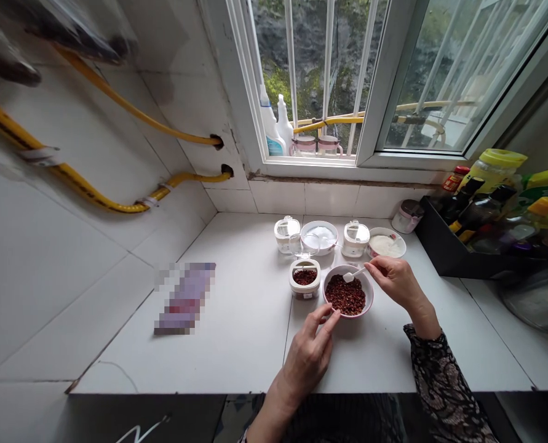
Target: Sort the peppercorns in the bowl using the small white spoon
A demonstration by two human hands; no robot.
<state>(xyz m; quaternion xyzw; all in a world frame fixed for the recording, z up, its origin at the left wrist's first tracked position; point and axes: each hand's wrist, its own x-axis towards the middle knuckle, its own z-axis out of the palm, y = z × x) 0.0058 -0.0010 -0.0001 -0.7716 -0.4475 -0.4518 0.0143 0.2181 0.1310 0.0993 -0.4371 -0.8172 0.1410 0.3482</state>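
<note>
My right hand (399,284) pinches the handle of a small white spoon (349,277), its scoop over the dark red peppercorn-like spice (346,296) in a bowl (371,300). At the near left rim of this bowl, my left hand (308,347) has its fingertips closed on the edge. Just left of the bowl stands a seasoning jar (305,293) with its clear lid up, partly filled with the same spice. Behind are two more white-rimmed seasoning jars (286,240), a bowl of white granules (320,236) and a bowl of off-white powder (386,245).
A black bin of bottles (458,261) stands at the right, with a small lidded jar (407,216) beside it. On the left of the white counter (241,332) lies a blurred purple packet (184,299). Yellow pipes (103,200) run along the left wall.
</note>
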